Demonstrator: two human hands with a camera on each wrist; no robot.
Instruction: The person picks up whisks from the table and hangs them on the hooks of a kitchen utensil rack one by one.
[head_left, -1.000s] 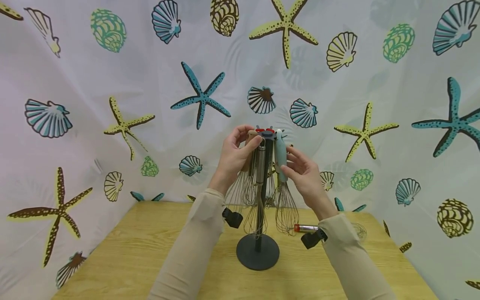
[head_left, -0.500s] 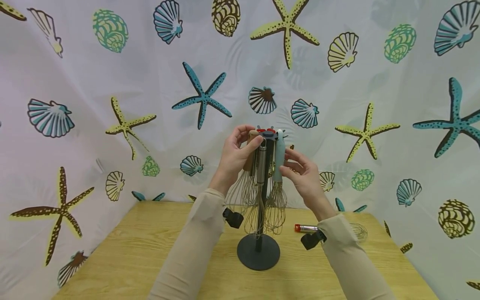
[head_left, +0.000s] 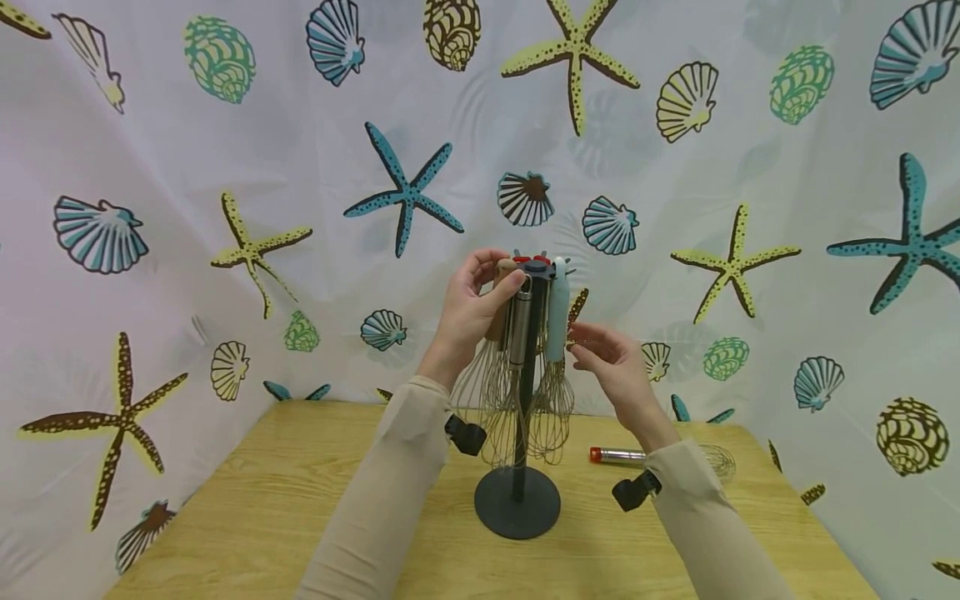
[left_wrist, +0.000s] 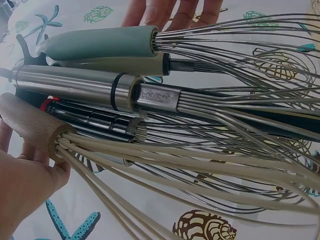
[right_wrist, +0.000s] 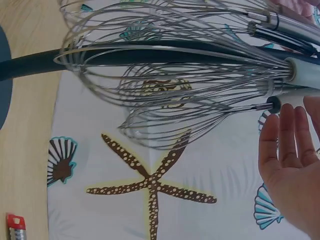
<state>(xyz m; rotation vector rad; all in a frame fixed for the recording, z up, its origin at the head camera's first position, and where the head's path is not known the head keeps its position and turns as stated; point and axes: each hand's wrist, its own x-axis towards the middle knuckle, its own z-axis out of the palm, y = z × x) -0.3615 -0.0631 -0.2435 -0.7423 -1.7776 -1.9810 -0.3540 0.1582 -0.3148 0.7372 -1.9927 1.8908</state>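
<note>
A black stand [head_left: 517, 508] holds several whisks hanging by their handles from its top. My left hand [head_left: 467, 312] grips the wooden handle of one whisk [left_wrist: 37, 127], thumb in front and fingers behind, close to the stand's top. Beside it hangs a steel-handled whisk [head_left: 520, 333]. On the right side is a teal-handled whisk [head_left: 557, 325], with a cream-handled whisk [left_wrist: 120, 66] behind it. My right hand [head_left: 618, 362] is just right of the teal handle, fingers loosely bent. In the right wrist view its fingertips [right_wrist: 286, 111] are right at the cream handle.
A steel whisk with a red end [head_left: 617, 456] lies on the wooden table [head_left: 300, 492], partly behind the right wrist. A dark, red-ended whisk [left_wrist: 90, 117] hangs deeper in the stand. A curtain [head_left: 285, 125] printed with shells and starfish surrounds the table.
The teal whisk swung left toward the post, and now hangs nearly straight. My right hand has come off its handle and moved slightly lower and right. The left hand stayed in place.
</note>
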